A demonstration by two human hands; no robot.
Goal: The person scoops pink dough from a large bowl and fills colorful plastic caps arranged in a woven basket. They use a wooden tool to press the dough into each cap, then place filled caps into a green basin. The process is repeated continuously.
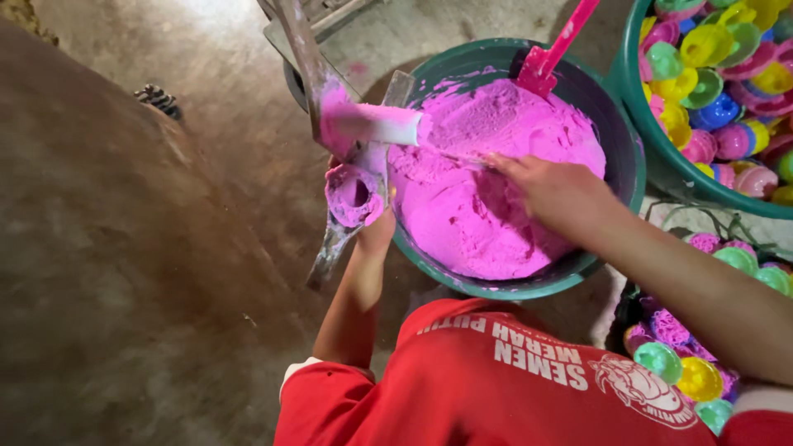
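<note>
My left hand (376,230) grips a small round mould (353,195) caked in pink paste, held just left of a green basin (615,124). The basin is heaped with bright pink paste (487,182). My right hand (555,192) reaches over the paste and holds a flat scraper (376,124), whose pink-smeared, motion-blurred blade lies just above the mould. A pink scoop (545,58) stands stuck in the paste at the far rim. My red shirt (487,388) fills the bottom of the view.
A teal tub (636,140) at top right holds several coloured plastic moulds (719,91). More coloured moulds (686,367) lie at bottom right. A paste-smeared metal bar (301,58) rises behind the mould. Bare concrete floor (140,248) spreads to the left.
</note>
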